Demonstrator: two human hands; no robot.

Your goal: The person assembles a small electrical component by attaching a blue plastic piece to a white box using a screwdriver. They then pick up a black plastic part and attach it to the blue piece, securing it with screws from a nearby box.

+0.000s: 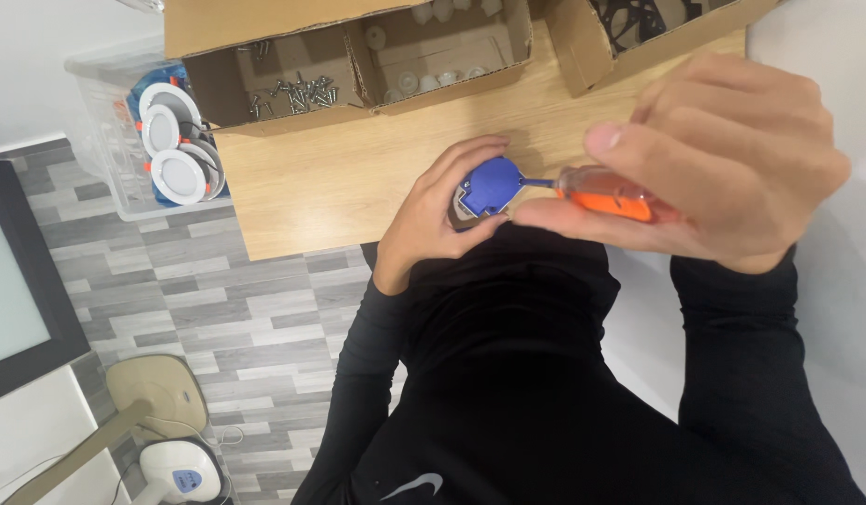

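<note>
Screw box beyond blue part, screwdriver.

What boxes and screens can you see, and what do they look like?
Screw box: brown open cardboard compartment at the desk's back left, holding metal screws.
White-parts box: brown cardboard compartment beside it, holding small white pieces.
Third box: brown cardboard at the back right, dark parts inside.
Plastic bin: clear, left of the desk, holding round white lamps.
Screen: dark-framed pale panel at the far left.

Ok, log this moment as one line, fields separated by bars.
left hand: holds blue part | right hand: grips orange-handled screwdriver, tip at part | behind: cardboard box of screws on wooden table
</note>
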